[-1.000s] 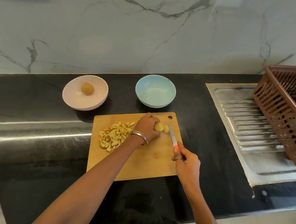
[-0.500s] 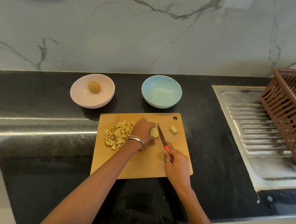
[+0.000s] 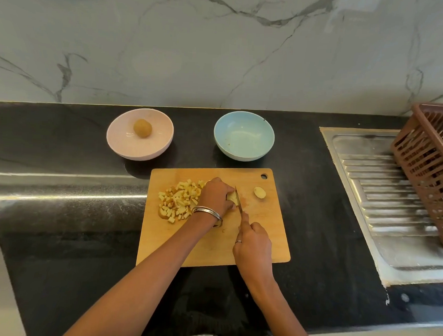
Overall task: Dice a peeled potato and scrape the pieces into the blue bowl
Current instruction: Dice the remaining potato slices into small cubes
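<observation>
On the wooden cutting board (image 3: 263,236) my left hand (image 3: 215,197) grips a potato chunk (image 3: 232,197), mostly hidden under the fingers. My right hand (image 3: 253,245) grips a small knife (image 3: 239,201) whose blade stands in the chunk's right side. A cut-off potato end (image 3: 260,192) lies alone to the right. A pile of diced potato (image 3: 180,200) sits on the board's left part. The blue bowl (image 3: 243,139) stands behind the board and holds only tiny specks.
A pink bowl (image 3: 139,148) with one whole potato (image 3: 142,128) stands at the back left on the black counter (image 3: 322,224). A steel drainboard (image 3: 383,197) and a brown slatted basket (image 3: 430,168) are at the right. A marble wall rises behind.
My left hand slid the chunk leftwards, leaving the cut-off end behind on the right. My right hand brought the knife left, and its blade now sits in the chunk.
</observation>
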